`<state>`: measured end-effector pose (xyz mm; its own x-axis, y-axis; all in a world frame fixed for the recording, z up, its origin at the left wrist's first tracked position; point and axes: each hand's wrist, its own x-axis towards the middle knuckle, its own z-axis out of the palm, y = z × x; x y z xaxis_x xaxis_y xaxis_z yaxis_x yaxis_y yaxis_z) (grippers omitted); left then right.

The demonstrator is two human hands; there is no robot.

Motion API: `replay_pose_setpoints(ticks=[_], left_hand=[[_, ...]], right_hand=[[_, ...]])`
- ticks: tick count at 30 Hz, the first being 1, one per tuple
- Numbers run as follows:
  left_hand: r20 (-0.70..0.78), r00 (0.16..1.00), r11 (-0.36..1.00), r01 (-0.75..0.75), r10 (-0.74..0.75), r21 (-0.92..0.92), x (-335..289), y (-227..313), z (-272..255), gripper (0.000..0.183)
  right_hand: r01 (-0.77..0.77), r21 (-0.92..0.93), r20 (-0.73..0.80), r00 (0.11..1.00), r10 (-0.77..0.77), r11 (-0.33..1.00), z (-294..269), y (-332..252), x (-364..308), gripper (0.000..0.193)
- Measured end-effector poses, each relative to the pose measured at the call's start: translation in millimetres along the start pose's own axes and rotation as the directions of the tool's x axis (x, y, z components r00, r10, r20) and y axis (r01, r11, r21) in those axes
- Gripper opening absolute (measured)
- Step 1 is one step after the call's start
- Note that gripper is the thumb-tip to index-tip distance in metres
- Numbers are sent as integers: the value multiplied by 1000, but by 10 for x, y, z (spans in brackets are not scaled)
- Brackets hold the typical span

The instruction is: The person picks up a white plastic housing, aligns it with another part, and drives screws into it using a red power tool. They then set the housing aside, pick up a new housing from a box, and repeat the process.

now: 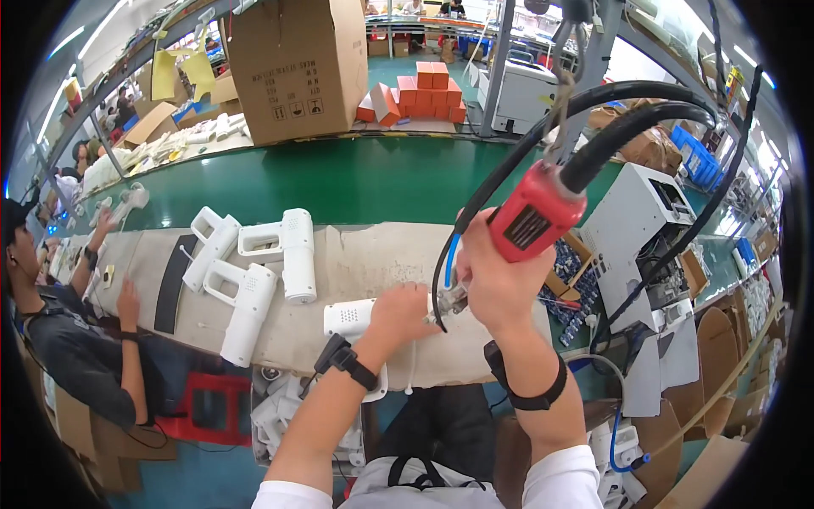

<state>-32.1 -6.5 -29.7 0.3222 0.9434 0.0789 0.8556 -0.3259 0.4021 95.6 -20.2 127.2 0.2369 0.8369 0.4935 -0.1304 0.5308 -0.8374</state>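
Observation:
My right hand (509, 284) is wrapped round a red power tool (543, 208), which hangs from above on a strap and thick black cable. Its metal end points down toward the bench, next to my left fingers. My left hand (398, 314) is closed on a white plastic gun-shaped housing (346, 318) lying on the bench; the hand and forearm hide much of it. Left of that, three similar white housings with loop handles lie on the bench: one upright (298, 254), one tilted (248, 314) and one farther back (210, 242).
A beige mat (365, 254) covers the bench before a green belt (381, 182). A curved black strip (174, 284) lies left, beside a co-worker (80, 348). A large carton (297, 76) and orange boxes (424, 95) stand behind. At right are small parts (572, 318) and a white machine (632, 237).

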Motion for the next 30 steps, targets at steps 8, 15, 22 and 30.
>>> replay_pose_setpoints(ticks=[8, 15, 22, 30], left_hand=[[-112, 977, 983, -174, 180, 64, 51, -173, 174, 74], [7, 989, 986, -147, 147, 82, -80, -253, -320, 91], [322, 939, 991, 92, -117, 94, -282, -479, -594, 80], [230, 963, 990, 132, -138, 41, -116, -24, -479, 83]], right_hand=[[-7, -70, 60, 998, 11, 998, 29, 354, -104, 10], [-94, -73, 92, 991, 101, 993, -2, 603, -179, 12], [-14, 1, 57, 998, 14, 1000, 52, -70, 14, 9], [76, -26, 125, 989, -72, 997, 230, 314, 126, 16]])
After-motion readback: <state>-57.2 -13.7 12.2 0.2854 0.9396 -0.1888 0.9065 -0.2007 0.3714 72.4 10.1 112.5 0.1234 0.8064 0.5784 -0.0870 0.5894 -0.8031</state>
